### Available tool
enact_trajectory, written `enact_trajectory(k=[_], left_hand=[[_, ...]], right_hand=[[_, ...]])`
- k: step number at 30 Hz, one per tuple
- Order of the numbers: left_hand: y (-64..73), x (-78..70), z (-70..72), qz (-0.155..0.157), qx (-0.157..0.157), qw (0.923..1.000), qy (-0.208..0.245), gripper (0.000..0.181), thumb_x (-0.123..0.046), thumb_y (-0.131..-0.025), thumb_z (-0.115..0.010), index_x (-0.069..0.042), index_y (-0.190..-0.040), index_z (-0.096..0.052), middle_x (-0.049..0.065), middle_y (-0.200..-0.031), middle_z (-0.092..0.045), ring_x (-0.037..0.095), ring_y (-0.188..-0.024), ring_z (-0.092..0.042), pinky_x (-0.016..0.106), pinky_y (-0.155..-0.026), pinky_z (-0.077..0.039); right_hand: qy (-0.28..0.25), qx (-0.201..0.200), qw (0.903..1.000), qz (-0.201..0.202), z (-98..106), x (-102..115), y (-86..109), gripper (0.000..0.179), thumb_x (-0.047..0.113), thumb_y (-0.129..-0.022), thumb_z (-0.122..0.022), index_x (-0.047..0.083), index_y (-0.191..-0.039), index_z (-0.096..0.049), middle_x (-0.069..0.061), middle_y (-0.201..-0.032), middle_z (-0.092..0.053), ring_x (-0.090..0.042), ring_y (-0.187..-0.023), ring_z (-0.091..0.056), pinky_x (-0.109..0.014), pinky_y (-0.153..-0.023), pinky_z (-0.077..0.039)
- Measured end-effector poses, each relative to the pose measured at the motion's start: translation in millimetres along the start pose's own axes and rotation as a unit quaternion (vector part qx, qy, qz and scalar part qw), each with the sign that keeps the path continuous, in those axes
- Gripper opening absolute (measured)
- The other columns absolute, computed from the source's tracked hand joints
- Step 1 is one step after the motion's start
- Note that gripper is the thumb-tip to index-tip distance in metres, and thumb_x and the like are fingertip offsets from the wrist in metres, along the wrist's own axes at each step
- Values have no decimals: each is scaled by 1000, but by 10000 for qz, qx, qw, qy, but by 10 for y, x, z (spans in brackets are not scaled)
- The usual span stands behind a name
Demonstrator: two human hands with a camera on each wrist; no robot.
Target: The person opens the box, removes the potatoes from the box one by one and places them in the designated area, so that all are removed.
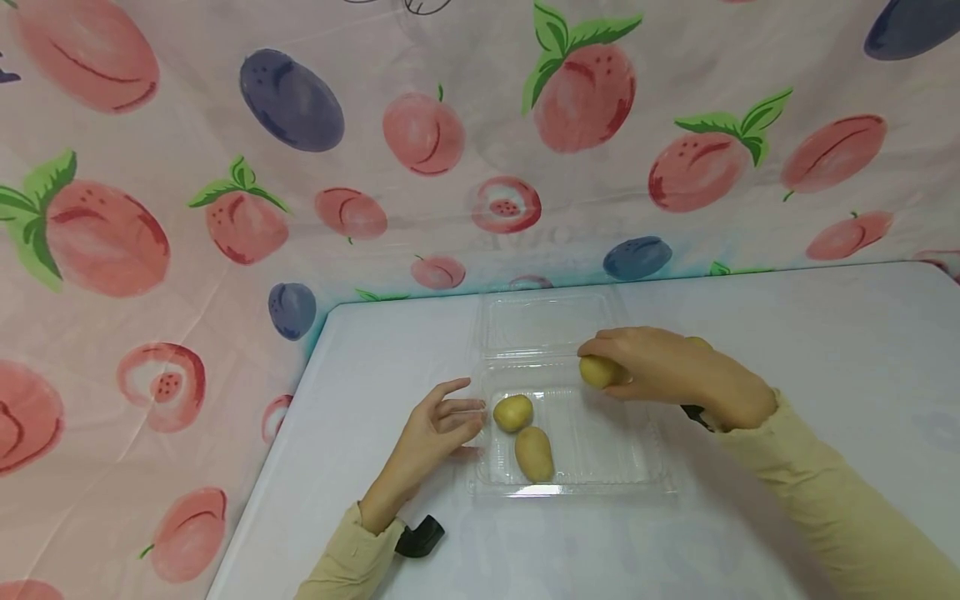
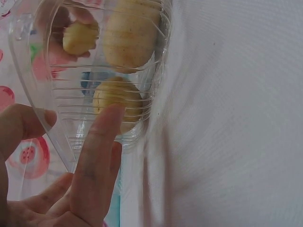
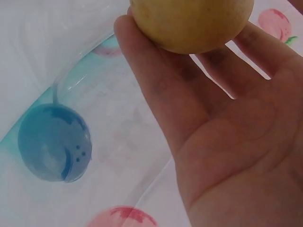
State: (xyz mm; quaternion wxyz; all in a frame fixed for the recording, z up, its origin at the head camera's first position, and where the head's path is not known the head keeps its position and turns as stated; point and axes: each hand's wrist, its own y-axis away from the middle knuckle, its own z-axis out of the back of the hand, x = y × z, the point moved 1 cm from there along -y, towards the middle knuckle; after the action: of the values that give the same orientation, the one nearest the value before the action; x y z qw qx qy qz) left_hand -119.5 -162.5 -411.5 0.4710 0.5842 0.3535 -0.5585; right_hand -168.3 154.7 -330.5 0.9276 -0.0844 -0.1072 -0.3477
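A clear plastic clamshell box (image 1: 611, 442) lies with its lid (image 1: 551, 325) folded back. Inside, at its left, are a rounder potato (image 1: 513, 413) and a longer potato (image 1: 534, 455). My right hand (image 1: 660, 367) holds another potato (image 1: 598, 372) between thumb and fingers, over the box's back right part; the right wrist view shows that potato (image 3: 194, 21) at the fingertips. At the box's left side is my left hand (image 1: 438, 429), its fingers spread and loosely bent. In the left wrist view, a fingertip overlaps the ribbed wall (image 2: 71, 101) of the box.
Behind my right wrist, a bit of another yellow thing (image 1: 699, 342) peeks out, mostly hidden. The white table (image 1: 840, 367) ends at the back against a fruit-printed cloth (image 1: 465, 75). A black band piece (image 1: 420, 537) sits under my left wrist.
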Motion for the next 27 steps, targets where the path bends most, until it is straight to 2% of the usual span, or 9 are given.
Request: enact_trajectory(k=[10, 23, 27], left_hand=[[3, -5, -2, 4, -26, 10000, -13, 66, -9, -92, -70, -8, -149, -37, 25, -135, -57, 39, -118, -61, 44, -80, -62], [1, 1, 3, 22, -32, 10000, -19, 67, -11, -92, -71, -8, -149, -37, 25, -135, -57, 38, -119, -61, 44, -80, -62], [2, 0, 3, 28, -35, 10000, -14, 67, -10, -92, -71, -8, -149, -37, 25, -135, -57, 38, -118, -61, 44, -80, -62]], right_hand=[[-173, -109, 9994, -271, 36, -85, 101, 40, 13, -80, -82, 5, -117, -68, -2, -109, -69, -18, -97, -64, -40, -86, -57], [-299, -213, 9971, -669, 26, -226, 221, 42, 12, -79, -84, 6, -118, -68, 1, -105, -68, -14, -93, -61, -38, -82, -57], [-272, -315, 9974, -585, 38, -267, 255, 41, 11, -79, -83, 6, -117, -68, 2, -104, -67, -14, -91, -61, -39, -81, -57]])
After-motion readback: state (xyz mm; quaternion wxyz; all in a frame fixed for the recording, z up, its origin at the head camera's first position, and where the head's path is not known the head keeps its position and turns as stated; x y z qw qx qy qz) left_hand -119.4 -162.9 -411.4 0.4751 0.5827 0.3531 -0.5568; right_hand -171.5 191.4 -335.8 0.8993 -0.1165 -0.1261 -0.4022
